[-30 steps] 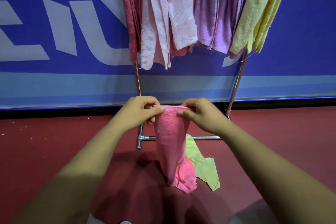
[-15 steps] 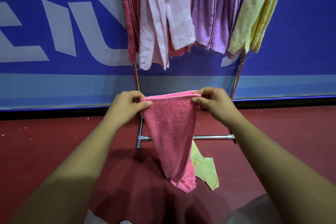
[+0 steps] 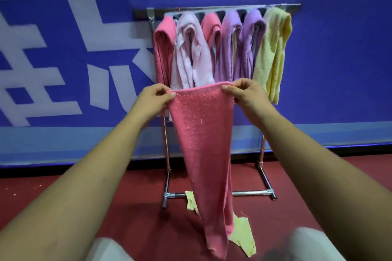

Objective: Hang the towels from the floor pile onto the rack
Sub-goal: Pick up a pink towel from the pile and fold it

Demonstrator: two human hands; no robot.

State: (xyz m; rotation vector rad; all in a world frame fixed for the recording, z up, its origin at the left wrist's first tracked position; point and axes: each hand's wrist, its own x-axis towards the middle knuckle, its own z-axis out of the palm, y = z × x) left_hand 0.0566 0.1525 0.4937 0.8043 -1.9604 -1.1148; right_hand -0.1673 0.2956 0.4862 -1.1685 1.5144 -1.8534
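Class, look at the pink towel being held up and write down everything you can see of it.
The pink towel is fuzzy terry cloth flecked with pale lint. The left hand and right hand pinch its top corners, stretching the top edge nearly level in front of the rack. It hangs lengthwise, narrowing downward, its tail reaching over the yellow towel on the red floor.

Rack crowded; left end free.

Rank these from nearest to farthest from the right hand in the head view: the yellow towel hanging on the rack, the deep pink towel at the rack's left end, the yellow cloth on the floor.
1. Yellow hanging towel: just right of the right hand.
2. Deep pink towel at the left end: up and left.
3. Yellow floor cloth: far below, on the red floor.
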